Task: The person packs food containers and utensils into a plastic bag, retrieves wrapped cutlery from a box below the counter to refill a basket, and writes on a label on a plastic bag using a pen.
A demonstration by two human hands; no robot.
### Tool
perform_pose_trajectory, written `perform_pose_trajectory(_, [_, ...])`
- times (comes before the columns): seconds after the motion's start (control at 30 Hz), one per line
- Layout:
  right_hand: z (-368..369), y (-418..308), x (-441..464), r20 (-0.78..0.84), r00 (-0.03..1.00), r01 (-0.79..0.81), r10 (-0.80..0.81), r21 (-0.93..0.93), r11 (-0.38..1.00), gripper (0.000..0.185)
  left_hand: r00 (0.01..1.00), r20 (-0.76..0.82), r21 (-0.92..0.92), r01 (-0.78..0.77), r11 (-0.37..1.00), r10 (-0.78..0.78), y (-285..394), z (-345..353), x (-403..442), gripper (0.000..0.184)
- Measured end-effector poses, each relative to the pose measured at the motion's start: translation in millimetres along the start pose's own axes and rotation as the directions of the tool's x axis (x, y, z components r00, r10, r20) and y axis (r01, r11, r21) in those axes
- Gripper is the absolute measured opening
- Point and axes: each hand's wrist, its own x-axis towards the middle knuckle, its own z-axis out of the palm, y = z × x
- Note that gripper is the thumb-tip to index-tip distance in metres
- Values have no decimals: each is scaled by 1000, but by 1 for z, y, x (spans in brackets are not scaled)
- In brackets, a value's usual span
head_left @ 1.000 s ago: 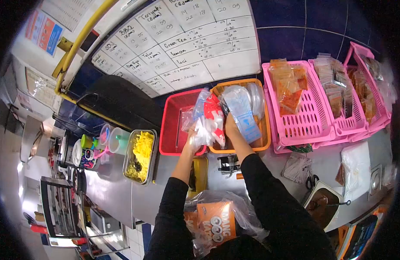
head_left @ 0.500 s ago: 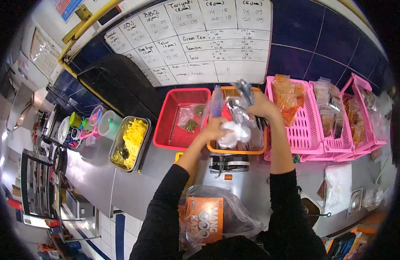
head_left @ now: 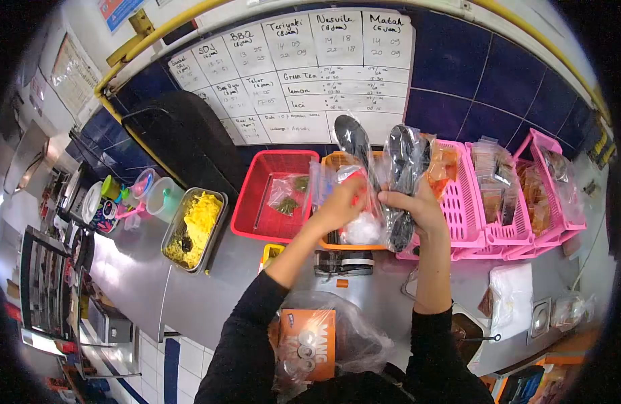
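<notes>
Head view is showing the right hand (head_left: pixel 426 207) holding wrapped black spoons (head_left: pixel 399 168) up over the orange basket (head_left: pixel 357 247), a white bundle (head_left: pixel 363 231) lying inside, and the left hand (head_left: pixel 339 207) curling by a red-and-white bag (head_left: pixel 346 174), its grip too hidden to tell.

- Whiteboard (head_left: pixel 354 133), headings: "BBQ", "Teriyaki (8 jam)", "Matah (6 jam)"
- Whiteboard, rows: "Green Tea", "lemon"
- Whiteboard, under Teriyaki: "14 09", "22 09"
- Orange box (head_left: pixel 306 347): "MANG", the rest unclear

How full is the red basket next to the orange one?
Nearly empty: just small clear packets with something green inside lie in the red basket, and its bare bottom shows around them.
</notes>
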Motion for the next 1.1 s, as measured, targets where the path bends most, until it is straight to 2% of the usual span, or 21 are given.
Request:
perform_pose_trajectory(0.03, [5,-5,-6,26,999,22,-22,-27,999,43,986,-166,-570,-121,813,30,-1,-5,-8,53])
perform_pose_trajectory(0.07, [13,-13,-13,49,999,-6,9,-66,998,41,947,-320,-900,-290,326,-40,0,-9,-16,45])
perform_pose_trajectory(0.1, [20,-13,-17,59,998,0,4,-65,998,41,943,-329,-895,-298,332,-41,18,-20,-31,45])
perform_pose_trajectory(0.17, [36,-12,-27,156,987,80,-35,-296,952,37,834,-548,-801,-545,248,62,73,-45,-69,34])
perform_pose_trajectory(0.2, [56,-23,-40,147,982,149,-114,-254,956,33,767,-638,-575,-532,621,66,78,-48,-81,27])
perform_pose_trajectory(0.23, [63,-24,-47,160,980,155,-116,-255,954,33,699,-714,-538,-587,605,43,85,-50,-88,24])
perform_pose_trajectory(0.3, [72,-27,-61,40,970,237,-238,-338,911,31,622,-768,-622,-665,413,-154,98,-56,-111,19])
perform_pose_trajectory(0.33, [76,-32,-71,-3,972,215,-233,-374,902,32,648,-761,-615,-705,352,-32,88,-62,-124,23])
perform_pose_trajectory(0.37, [85,-37,-81,-2,972,218,-236,-376,900,32,647,-762,-614,-708,350,-29,93,-58,-135,23])
perform_pose_trajectory(0.43, [112,-45,-102,5,952,289,-306,-343,894,33,638,-770,-531,-620,578,-24,117,-48,-162,41])
perform_pose_trajectory(0.47, [119,-40,-109,37,961,259,-273,-459,850,32,645,-763,-506,-628,591,33,122,-40,-169,52])
perform_pose_trajectory(0.5, [133,-37,-116,57,926,371,-374,-332,867,34,663,-748,-502,-597,626,32,138,-41,-180,44])
perform_pose_trajectory(0.6, [138,-35,-132,120,919,391,-375,-389,834,35,646,-756,-520,-500,693,-101,140,-41,-201,26])
perform_pose_trajectory(0.67, [136,-41,-146,103,972,231,-212,-228,946,31,750,-584,-777,-406,481,-310,136,-48,-218,19])
perform_pose_trajectory(0.7, [136,-43,-150,107,972,231,-211,-231,945,31,710,-643,-706,-403,582,-289,137,-48,-223,23])
perform_pose_trajectory(0.77, [137,-44,-158,177,980,95,-87,-42,995,34,773,-562,-766,-352,538,-295,131,-53,-238,25])
perform_pose_trajectory(0.8, [140,-42,-161,132,982,141,-139,-3,990,33,616,-729,-665,-531,525,-299,156,-55,-234,30])
perform_pose_trajectory(0.83, [142,-42,-165,132,981,141,-139,-6,990,33,591,-722,-692,-626,359,-360,160,-55,-231,32])
perform_pose_trajectory(0.93, [156,-46,-176,30,973,220,-228,165,962,36,695,-662,-743,-557,373,-280,154,-57,-255,32])
perform_pose_trajectory(1.03, [155,-36,-177,58,962,269,-267,-33,963,39,780,-578,-789,-461,405,-239,146,-42,-254,32])
perform_pose_trajectory(1.1, [160,-35,-181,49,974,226,-223,-80,971,41,574,-819,-398,-532,747,-28,156,-28,-246,28])
